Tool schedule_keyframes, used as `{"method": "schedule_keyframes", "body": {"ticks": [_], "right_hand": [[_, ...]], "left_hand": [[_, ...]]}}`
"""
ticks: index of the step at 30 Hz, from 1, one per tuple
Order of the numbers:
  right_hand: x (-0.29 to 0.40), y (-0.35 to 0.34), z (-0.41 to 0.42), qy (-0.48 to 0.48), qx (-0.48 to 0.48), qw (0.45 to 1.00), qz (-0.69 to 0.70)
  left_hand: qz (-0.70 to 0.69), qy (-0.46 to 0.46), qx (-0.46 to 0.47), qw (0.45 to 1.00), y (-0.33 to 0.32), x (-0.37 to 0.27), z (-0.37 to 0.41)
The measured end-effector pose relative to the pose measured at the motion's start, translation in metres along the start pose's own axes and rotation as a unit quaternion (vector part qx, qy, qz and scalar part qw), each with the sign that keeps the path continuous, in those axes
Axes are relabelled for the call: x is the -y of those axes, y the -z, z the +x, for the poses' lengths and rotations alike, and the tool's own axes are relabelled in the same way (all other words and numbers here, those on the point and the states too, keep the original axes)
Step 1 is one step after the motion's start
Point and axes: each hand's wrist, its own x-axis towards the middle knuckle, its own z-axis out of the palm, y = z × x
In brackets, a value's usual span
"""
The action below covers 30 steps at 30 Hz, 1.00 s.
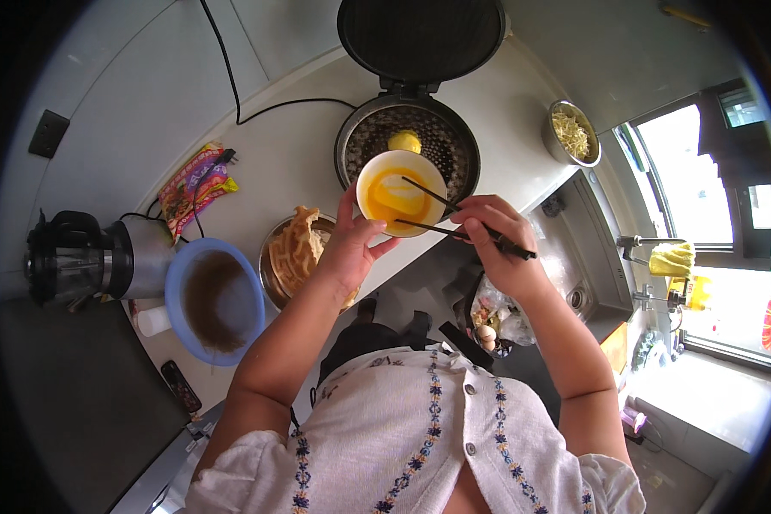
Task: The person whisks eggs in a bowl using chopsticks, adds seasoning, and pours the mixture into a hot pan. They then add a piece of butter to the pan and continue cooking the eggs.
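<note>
My left hand [354,245] grips a white bowl [434,172] by its near left rim. Yellow beaten egg [385,200] coats the inside of the bowl. In my right hand [498,247] is a pair of dark chopsticks [427,227], their tips inside the bowl. The bowl hangs over the near part of a round black electric griddle [344,151], whose lid [422,35] stands raised at the back. A yellow patch of egg [403,141] lies on the dimpled plate just beyond the bowl; the bowl hides part of the plate.
On the left stand a metal bowl of folded flatbread [292,247], a blue basin of soaking noodles [257,315], a blender [77,257] and a printed food packet [189,186]. A bowl of bean sprouts [572,135] sits by the sink [568,257]. Below is a waste bin [491,315] holding eggshells.
</note>
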Motion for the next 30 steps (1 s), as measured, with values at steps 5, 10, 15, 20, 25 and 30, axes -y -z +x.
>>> {"method": "schedule_keyframes", "body": {"ticks": [5, 10, 15, 20, 25, 30], "right_hand": [[0.002, 0.009, -0.016, -0.009, -0.018, 0.998, -0.053], [-0.014, 0.035, -0.022, -0.241, -0.116, 0.953, 0.145], [-0.021, 0.059, -0.022, -0.279, -0.154, 0.928, 0.194], [-0.009, 0.064, -0.024, -0.229, -0.142, 0.955, 0.123], [-0.014, 0.055, -0.029, -0.235, -0.098, 0.96, 0.112], [-0.008, 0.05, -0.03, -0.216, -0.079, 0.966, 0.115]], "left_hand": [[-0.006, 0.018, 0.014, 1.0, -0.015, 0.012, -0.004], [-0.003, 0.036, 0.022, 0.999, -0.023, 0.021, -0.009], [-0.002, 0.037, 0.041, 0.998, -0.023, 0.029, -0.01], [0.001, 0.036, 0.042, 0.998, -0.022, 0.033, -0.011], [-0.003, 0.03, 0.04, 0.999, -0.026, 0.032, -0.015], [0.001, 0.026, 0.039, 0.999, -0.026, 0.03, -0.018]]}}
